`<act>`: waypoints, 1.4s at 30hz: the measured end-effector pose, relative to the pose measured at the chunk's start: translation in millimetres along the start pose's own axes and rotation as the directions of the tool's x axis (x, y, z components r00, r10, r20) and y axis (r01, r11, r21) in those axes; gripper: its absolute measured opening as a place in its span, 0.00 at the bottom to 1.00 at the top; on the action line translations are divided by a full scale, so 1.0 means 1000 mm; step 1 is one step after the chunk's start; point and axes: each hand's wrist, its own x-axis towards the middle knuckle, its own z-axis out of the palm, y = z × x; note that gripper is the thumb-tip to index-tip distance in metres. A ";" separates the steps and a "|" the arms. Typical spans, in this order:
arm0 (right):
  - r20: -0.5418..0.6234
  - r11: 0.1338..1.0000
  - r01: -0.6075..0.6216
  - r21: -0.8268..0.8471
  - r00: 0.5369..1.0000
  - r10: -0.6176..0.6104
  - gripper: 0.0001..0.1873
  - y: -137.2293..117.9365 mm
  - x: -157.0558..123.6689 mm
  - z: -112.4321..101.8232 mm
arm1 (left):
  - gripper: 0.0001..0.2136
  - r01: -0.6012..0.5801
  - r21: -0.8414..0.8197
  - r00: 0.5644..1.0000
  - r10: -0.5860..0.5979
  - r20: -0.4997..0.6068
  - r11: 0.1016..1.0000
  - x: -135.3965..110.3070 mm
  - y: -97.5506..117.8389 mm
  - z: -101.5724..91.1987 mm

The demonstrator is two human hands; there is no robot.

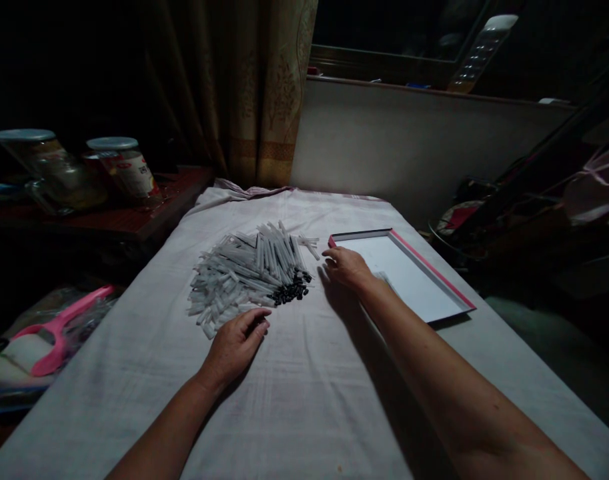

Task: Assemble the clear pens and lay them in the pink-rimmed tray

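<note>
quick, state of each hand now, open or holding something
Left hand: open, loosely bent, nothing visible in it, beside the pile of tubes.
Right hand: fingers bent, near the tray; cannot tell whether it's closed or holding anything.

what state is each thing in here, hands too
left hand: fingers loosely curled, nothing visibly held
right hand: fingers bent, grip unclear
grey tubes: loose, heaped
black pieces: clustered at the heap's edge
tray: open-topped
two jars: lids on
bottle: white cap on
curtain: hanging in folds
white cloth: spread, creased
</note>
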 end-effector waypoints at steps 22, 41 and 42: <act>-0.364 0.665 0.012 0.746 0.844 0.394 0.12 -0.028 -0.051 -0.001 | 0.10 -0.246 0.054 0.950 0.251 -0.185 0.968 -0.005 0.005 -0.003; -0.031 0.898 -0.048 0.436 0.997 0.069 0.17 -0.078 0.027 0.012 | 0.16 -0.025 0.114 0.974 0.050 -0.223 0.993 -0.001 -0.005 -0.004; -0.011 0.916 -0.069 0.396 0.997 0.080 0.15 -0.075 0.034 0.013 | 0.16 -0.021 0.106 0.974 0.044 -0.224 0.994 -0.001 -0.005 -0.003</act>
